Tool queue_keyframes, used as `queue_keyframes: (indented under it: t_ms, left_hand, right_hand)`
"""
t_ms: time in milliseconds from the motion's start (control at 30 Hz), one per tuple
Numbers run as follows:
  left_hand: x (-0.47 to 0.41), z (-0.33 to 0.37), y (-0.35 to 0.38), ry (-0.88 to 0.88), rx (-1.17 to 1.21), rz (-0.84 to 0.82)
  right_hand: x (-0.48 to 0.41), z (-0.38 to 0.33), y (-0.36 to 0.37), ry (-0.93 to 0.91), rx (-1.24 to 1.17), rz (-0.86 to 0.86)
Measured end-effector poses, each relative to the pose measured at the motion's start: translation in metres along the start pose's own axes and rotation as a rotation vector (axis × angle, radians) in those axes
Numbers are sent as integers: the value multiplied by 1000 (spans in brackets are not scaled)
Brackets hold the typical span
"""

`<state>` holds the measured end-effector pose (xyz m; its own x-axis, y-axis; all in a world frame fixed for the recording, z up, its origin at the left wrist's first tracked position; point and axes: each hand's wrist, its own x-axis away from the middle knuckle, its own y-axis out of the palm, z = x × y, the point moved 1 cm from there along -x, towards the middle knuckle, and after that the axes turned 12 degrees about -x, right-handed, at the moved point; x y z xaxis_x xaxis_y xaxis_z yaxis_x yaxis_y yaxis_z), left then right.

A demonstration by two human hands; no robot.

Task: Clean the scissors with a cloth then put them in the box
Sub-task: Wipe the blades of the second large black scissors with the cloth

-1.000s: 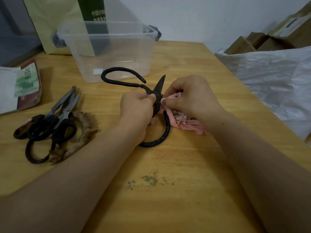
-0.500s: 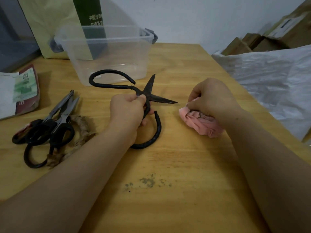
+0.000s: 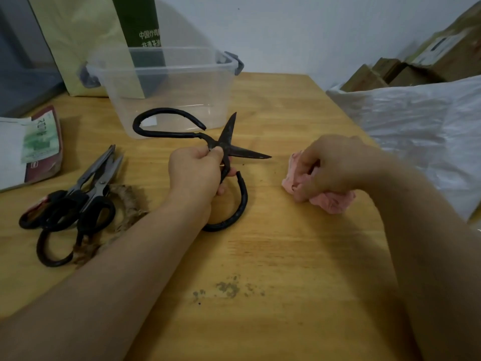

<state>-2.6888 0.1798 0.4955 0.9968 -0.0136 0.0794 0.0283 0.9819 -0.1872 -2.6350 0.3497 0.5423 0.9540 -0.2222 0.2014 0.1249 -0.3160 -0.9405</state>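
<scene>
Far left, dark green panel of the paper bag point(image 3: 138, 22) behind the clear box point(image 3: 169, 100): two lines of white Chinese characters, top line starting 中国 (the rest too blurred to trust). Left edge, green label point(image 3: 39, 142) on a red-and-white packet point(image 3: 43, 173): sideways print, unreadable.

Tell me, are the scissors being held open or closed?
Open. The black scissors have blades splayed apart, one toward the clear box, one toward the pink cloth; the left hand grips them.
</scene>
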Motion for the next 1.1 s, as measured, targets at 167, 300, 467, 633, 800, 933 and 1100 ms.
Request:
queue_keyframes:
  t_ms: [167,300,467,633,800,933,1100]
  left_hand:
    - [4,0,2,48,21,-14]
    - [5,-1,5,89,-18,-20]
    - [7,-2,9,105,-32,-38]
    - [6,-4,8,51,-4,-77]
    - [4,-4,7,15,-22,-89]
    - [2,-5,7,-14,-70,-80]
    - [4,-4,9,-18,-95,-94]
  right_hand:
    - [-6,-5,2,-174,-520,277]
    - [-10,-17,20,-310,-785,422]
    - [-25,-29,36,-469,-609,505]
    - [-29,-27,41,-529,-611,407]
    - [-32,-26,41,-557,-483,426]
    - [-31,-35,40,-556,-344,436]
    - [-30,-37,38,-457,-311,423]
